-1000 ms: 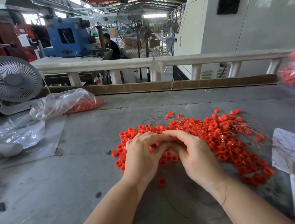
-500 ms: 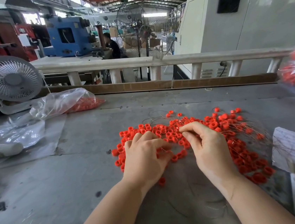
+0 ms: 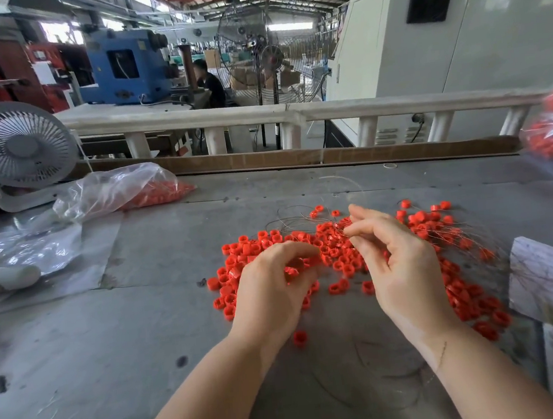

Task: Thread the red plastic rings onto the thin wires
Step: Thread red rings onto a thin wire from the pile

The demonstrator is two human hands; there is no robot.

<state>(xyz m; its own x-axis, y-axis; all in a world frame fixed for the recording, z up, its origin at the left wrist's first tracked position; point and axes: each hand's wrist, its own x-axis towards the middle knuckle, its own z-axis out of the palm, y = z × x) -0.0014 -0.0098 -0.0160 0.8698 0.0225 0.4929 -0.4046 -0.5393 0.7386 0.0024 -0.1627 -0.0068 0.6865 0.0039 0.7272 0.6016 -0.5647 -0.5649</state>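
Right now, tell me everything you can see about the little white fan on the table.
The white fan stands upright at the table's far left corner, facing the camera. It looks plastic: a round slatted grille with a grey hub, set on a white stand. A crumpled clear bag lies beside its base. Neither hand is near it. Whether it is running cannot be told.

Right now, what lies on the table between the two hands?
In the head view, loose red rings from the pile lie between the left hand and right hand, on the grey table.
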